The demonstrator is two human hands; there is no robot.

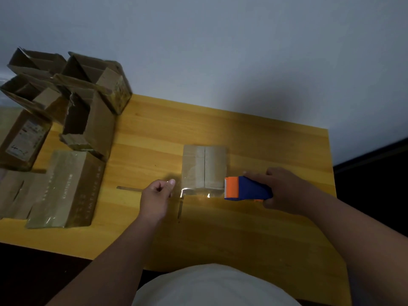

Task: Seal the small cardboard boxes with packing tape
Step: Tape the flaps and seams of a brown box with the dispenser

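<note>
A small closed box (204,166) is seen on the wooden table (265,142), its flaps meeting along a centre seam. A stretch of clear tape (198,192) is held taut along the box's near edge: its free end is pinched by the left hand (155,198), while the orange and blue tape dispenser (247,188) is gripped by the right hand (284,188), fingers wrapped round its body. The step in hand is judged to be tape being drawn out before being laid. Next, the strip should be lowered onto the box, pressed flat and cut. More boxes (66,120), several open, are piled at the left
</note>
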